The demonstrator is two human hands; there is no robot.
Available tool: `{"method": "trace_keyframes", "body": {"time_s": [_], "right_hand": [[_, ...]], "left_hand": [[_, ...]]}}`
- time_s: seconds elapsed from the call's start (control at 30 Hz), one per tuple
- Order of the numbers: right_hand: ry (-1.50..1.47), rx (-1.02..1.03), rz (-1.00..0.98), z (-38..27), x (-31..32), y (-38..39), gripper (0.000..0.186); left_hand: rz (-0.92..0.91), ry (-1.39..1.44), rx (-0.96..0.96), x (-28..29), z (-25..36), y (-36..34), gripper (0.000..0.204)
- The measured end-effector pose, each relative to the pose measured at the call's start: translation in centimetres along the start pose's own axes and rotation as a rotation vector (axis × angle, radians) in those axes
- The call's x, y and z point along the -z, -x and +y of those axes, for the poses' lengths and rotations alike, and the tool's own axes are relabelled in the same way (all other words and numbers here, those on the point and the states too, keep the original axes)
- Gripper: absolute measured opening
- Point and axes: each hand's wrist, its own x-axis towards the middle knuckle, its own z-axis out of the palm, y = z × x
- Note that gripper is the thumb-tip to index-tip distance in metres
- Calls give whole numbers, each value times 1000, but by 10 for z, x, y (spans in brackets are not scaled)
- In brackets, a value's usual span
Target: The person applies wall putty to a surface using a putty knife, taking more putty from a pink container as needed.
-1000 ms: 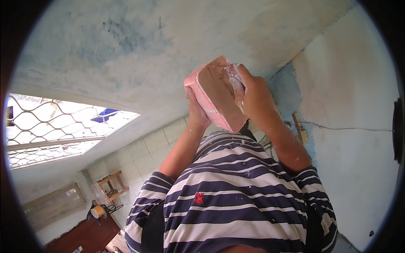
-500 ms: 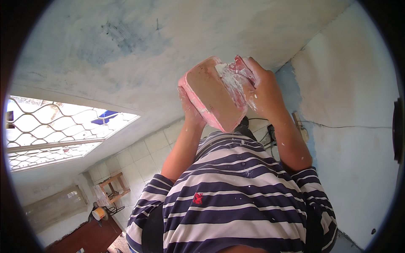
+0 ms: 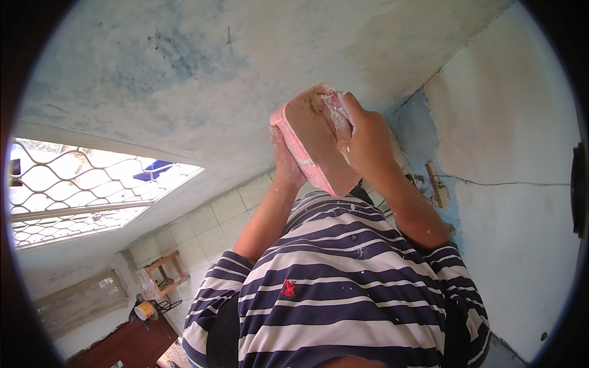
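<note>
A pink plastic tub (image 3: pixel 297 144), smeared with white paste, is held up in front of me, tilted. Its brownish flat face is turned toward me; from this angle I cannot tell whether that is the inside or a layer of paste. My left hand (image 3: pixel 286 162) grips the tub's left wall, its fingers partly hidden behind it. At the right rim, my right hand (image 3: pixel 371 138) is closed around a reddish scraper (image 3: pixel 337 110) coated in white paste, which lies against the tub's edge. The fingers of that hand hide most of the scraper.
A patchy plastered wall (image 3: pixel 257 49) rises ahead and meets another wall (image 3: pixel 509 122) at right. On the left is a window with a wavy metal grille (image 3: pixel 80 178). Below it are floor tiles (image 3: pixel 211 218), a small wooden frame (image 3: pixel 165 273) and a roll of tape (image 3: pixel 145 311).
The tub has shifted slightly right. My right hand has moved left and inward, bringing the scraper from beyond the right side close against the rim.
</note>
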Motion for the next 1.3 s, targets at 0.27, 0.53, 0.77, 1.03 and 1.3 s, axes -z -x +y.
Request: {"method": "trace_keyframes", "body": {"time_s": [0.27,0.53,0.77,1.03,1.3], "right_hand": [[-140,-35,-100,-6,21,-2,42],[-155,-28,-50,-12,32,4,36],[23,-7,14,-20,22,10,37],[-14,23,-42,-13,0,21,39],[-255,110,54,-12,-22,24,33]], "left_hand": [[-124,135,-2,5,3,-2,80],[-60,85,-79,6,5,-8,82],[-77,175,-187,3,3,-8,75],[16,115,-206,11,5,-1,80],[24,145,-203,13,8,-1,78]]}}
